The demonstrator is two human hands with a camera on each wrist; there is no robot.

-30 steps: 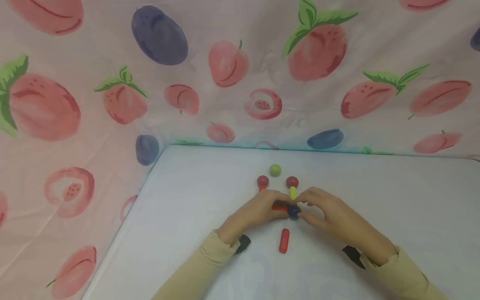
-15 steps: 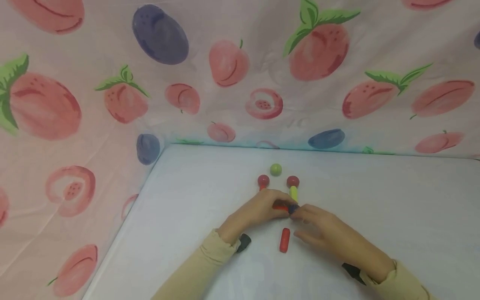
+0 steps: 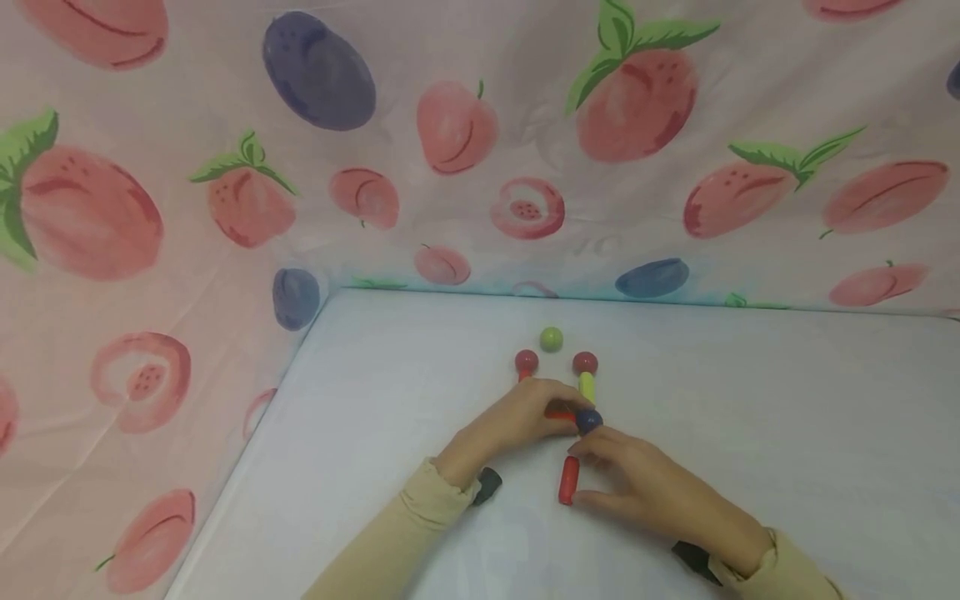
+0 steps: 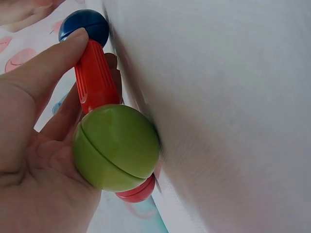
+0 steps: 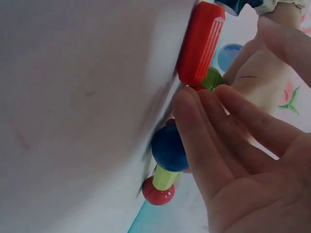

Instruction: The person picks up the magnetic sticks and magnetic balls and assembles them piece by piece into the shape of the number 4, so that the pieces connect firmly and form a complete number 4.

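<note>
My left hand grips a ribbed red toy rod, thumb over its far end beside a blue ball. At the rod's near end sits a green ball, which the hand hides in the head view. From the blue ball a yellow rod runs back to a red ball. My right hand reaches around a loose red rod lying on the table. In the right wrist view its fingers are extended, tips just below that rod.
Another red ball with a red rod stands behind my left hand. A separate light green ball lies farther back on the white table. A fruit-print cloth rises behind and at the left.
My right hand has left the blue ball and moved toward me to the loose red rod. The left hand has kept its grip in the same place.
</note>
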